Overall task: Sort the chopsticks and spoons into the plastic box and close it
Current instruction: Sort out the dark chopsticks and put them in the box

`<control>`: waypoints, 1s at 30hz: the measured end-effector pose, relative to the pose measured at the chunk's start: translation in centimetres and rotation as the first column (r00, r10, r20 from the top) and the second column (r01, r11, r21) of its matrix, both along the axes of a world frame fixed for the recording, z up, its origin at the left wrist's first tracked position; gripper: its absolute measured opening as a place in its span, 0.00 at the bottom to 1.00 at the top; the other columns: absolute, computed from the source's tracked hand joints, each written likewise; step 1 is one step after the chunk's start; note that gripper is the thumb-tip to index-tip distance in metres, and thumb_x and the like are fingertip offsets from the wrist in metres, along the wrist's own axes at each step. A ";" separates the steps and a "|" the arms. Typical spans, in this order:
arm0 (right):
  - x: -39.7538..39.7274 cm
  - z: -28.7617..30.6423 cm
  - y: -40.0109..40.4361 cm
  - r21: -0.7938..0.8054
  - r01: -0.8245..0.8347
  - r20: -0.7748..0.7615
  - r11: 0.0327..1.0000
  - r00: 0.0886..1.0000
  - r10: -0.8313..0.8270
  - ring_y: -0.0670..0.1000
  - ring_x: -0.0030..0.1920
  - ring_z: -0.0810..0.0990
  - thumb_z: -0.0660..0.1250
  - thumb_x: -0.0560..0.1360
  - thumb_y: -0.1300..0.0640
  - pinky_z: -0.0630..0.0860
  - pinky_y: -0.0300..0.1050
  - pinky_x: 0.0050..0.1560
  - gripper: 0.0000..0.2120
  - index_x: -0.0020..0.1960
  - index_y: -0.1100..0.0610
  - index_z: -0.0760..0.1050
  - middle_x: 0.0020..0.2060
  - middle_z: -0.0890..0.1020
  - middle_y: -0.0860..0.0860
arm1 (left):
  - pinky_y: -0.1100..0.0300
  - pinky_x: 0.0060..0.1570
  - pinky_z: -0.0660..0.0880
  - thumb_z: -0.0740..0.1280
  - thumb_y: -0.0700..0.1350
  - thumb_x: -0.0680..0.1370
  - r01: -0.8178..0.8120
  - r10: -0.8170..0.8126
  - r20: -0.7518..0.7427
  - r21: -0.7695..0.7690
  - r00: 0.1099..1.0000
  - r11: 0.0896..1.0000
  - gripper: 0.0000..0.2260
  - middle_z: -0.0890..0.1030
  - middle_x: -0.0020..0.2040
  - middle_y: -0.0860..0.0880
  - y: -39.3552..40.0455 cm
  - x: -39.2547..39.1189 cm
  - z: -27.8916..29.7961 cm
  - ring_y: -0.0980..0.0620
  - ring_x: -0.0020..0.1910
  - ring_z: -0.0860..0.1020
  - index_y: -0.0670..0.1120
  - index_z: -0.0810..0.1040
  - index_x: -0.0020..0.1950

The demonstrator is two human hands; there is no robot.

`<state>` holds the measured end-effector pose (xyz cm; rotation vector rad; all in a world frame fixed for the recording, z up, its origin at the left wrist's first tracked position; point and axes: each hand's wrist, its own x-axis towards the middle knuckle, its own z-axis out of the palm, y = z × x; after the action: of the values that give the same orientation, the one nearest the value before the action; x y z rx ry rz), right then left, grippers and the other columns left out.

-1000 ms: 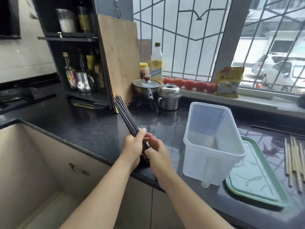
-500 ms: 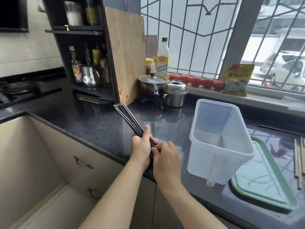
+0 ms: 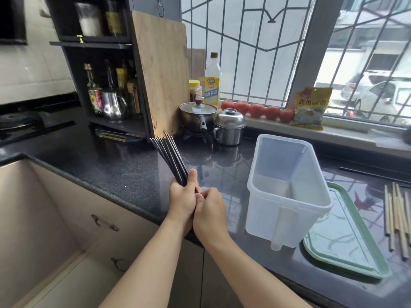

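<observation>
The dark chopsticks (image 3: 170, 160) are a bundle of thin, straight black sticks, fanned slightly at their far tips and gathered tight at the near end. They slant up toward 11 o'clock from the hands, over the black counter (image 3: 115, 170), their tips reaching the foot of the wooden board (image 3: 162, 74).

The left hand (image 3: 181, 200) is wrapped round the lower part of the bundle, thumb laid up along the sticks. The right hand (image 3: 210, 211) sits just at 4 o'clock of the left one, touching it, fingers curled in at the bundle's near end; the ends themselves are hidden between the two hands, so whether the right fingers actually pinch the sticks cannot be told for sure.

The box (image 3: 287, 192), clear whitish plastic, stands open and upright on the counter at 3 o'clock of the hands, near but apart from them. No cutlery shows inside it. Its lid (image 3: 355, 247), pale with a green rim, lies flat at 4 o'clock of the box, partly under the box's near corner. Pale wooden chopsticks (image 3: 398, 216) lie loose on the counter at 3 o'clock of the lid, at the frame's right edge. A single dark stick (image 3: 375, 175) lies at 12 o'clock of them.
</observation>
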<state>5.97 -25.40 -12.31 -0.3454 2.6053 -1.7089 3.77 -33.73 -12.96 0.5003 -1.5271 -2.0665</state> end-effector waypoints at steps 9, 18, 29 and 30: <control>1.9 5.5 0.6 -0.164 -0.049 -0.067 0.985 0.997 0.039 0.47 0.45 0.77 0.56 0.85 0.52 0.70 0.40 0.39 0.05 0.53 0.51 0.69 0.44 0.78 0.46 | 0.59 0.39 0.79 0.69 0.48 0.80 0.026 -0.027 0.014 0.076 1.000 0.997 0.10 0.79 0.40 0.46 0.6 0.5 0.5 0.48 0.40 0.80 0.42 0.75 0.53; -2.3 19.3 16.3 0.639 0.254 -0.304 0.726 0.950 -0.065 0.60 0.47 0.77 0.53 0.82 0.60 0.77 0.54 0.48 0.15 0.67 0.51 0.67 0.54 0.78 0.60 | 0.59 0.24 0.66 0.59 0.35 0.81 0.137 -0.148 0.056 0.165 0.987 0.977 0.07 0.67 0.33 0.49 1.6 -0.3 0.5 0.51 0.26 0.66 0.47 0.68 0.52; -7.3 13.8 12.7 0.932 -0.183 0.166 0.312 0.983 0.082 0.54 0.37 0.76 0.63 0.79 0.65 0.78 0.46 0.43 0.10 0.58 0.64 0.79 0.40 0.80 0.55 | 0.60 0.24 0.66 0.60 0.36 0.83 0.271 -0.234 -0.140 0.395 0.962 0.878 0.06 0.74 0.37 0.48 2.8 0.8 0.5 0.52 0.27 0.69 0.44 0.72 0.58; -7.6 13.8 12.9 0.925 -0.175 0.162 0.336 0.985 0.065 0.54 0.37 0.75 0.63 0.80 0.63 0.77 0.45 0.42 0.10 0.59 0.63 0.79 0.46 0.82 0.57 | 0.59 0.24 0.67 0.61 0.37 0.83 0.292 -0.254 -0.147 0.388 0.956 0.874 0.05 0.75 0.38 0.47 2.9 1.0 0.6 0.51 0.28 0.70 0.43 0.72 0.57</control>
<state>-1.61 -12.51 1.54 -0.3539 2.8265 0.0718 4.79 -30.85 -12.38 0.3419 -1.1641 -2.6116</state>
